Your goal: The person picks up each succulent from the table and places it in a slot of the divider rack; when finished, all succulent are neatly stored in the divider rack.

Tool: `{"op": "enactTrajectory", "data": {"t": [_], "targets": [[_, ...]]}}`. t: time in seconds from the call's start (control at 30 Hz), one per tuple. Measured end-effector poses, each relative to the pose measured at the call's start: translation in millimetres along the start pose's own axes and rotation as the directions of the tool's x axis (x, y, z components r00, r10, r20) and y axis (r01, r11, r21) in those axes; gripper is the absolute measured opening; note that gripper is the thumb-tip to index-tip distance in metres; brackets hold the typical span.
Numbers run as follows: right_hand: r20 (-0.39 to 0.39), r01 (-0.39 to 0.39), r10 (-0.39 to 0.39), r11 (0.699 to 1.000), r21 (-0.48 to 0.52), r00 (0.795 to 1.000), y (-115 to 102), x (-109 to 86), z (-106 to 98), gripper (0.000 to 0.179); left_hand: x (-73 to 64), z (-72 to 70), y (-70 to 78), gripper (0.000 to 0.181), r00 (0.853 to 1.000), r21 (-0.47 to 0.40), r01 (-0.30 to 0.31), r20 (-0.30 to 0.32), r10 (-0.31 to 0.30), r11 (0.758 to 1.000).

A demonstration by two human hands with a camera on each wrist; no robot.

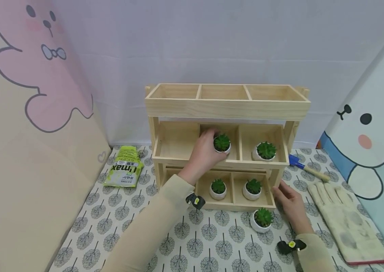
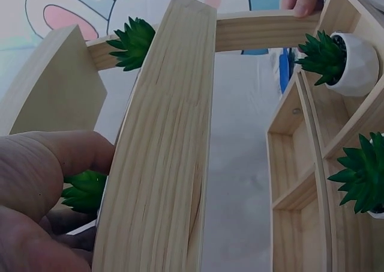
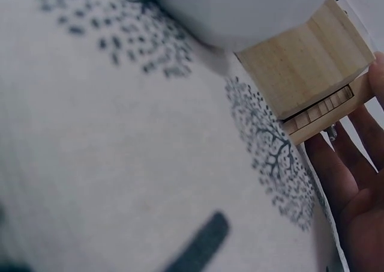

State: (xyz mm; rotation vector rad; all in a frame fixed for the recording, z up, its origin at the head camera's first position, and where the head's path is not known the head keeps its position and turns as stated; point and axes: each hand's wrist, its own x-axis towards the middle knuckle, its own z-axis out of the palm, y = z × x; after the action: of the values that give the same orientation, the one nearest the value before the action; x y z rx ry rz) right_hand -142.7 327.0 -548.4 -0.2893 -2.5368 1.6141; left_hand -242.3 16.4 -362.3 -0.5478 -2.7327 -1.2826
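Note:
A three-tier wooden planter shelf (image 1: 227, 109) stands on the table. My left hand (image 1: 207, 149) grips a small white pot with a green succulent (image 1: 222, 142) in the middle compartment of the middle tier. In the left wrist view that succulent (image 2: 85, 191) shows partly, its pot mostly hidden by the fingers and a wooden board. My right hand (image 1: 291, 204) holds the shelf's lower right end, thumb at the front and fingers along the side. Another potted succulent (image 1: 266, 151) sits in the middle tier's right compartment.
Two potted succulents (image 1: 218, 189) sit in the bottom tier, and another potted succulent (image 1: 261, 220) stands on the tablecloth in front. A green bag (image 1: 124, 168) lies at left. To the right are a blue shovel (image 1: 309, 169) with a wooden handle and cream gloves (image 1: 348, 223).

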Motion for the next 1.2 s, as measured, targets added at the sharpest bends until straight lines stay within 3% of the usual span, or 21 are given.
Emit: {"op": "enactTrajectory", "data": {"t": [0.3, 0.5, 0.9, 1.2], "targets": [[0.015, -0.001, 0.001, 1.000, 0.010, 1.000, 1.2, -1.6, -0.7, 0.065, -2.4, -0.8, -2.5, 0.074, 1.000, -0.036, -0.019, 0.010, 0.019, 0.999], [0.003, 0.011, -0.011, 1.000, 0.017, 1.000, 0.4, -1.8, -0.2, 0.065, -11.2, -5.8, -2.1, 0.073, 0.997, -0.086, -0.072, -0.017, 0.071, 0.994], [0.001, 0.033, -0.033, 0.999, 0.009, 0.999, 2.9, -1.5, -1.2, 0.064, -48.5, -10.4, -9.0, 0.072, 0.995, -0.244, -0.095, -0.065, 0.081, 0.965], [-0.003, 0.040, -0.040, 0.999, 0.009, 0.999, 0.5, -1.4, 0.0, 0.063, -76.1, -3.1, -17.6, 0.064, 0.978, -0.297, -0.184, -0.147, 0.146, 0.937]]}}
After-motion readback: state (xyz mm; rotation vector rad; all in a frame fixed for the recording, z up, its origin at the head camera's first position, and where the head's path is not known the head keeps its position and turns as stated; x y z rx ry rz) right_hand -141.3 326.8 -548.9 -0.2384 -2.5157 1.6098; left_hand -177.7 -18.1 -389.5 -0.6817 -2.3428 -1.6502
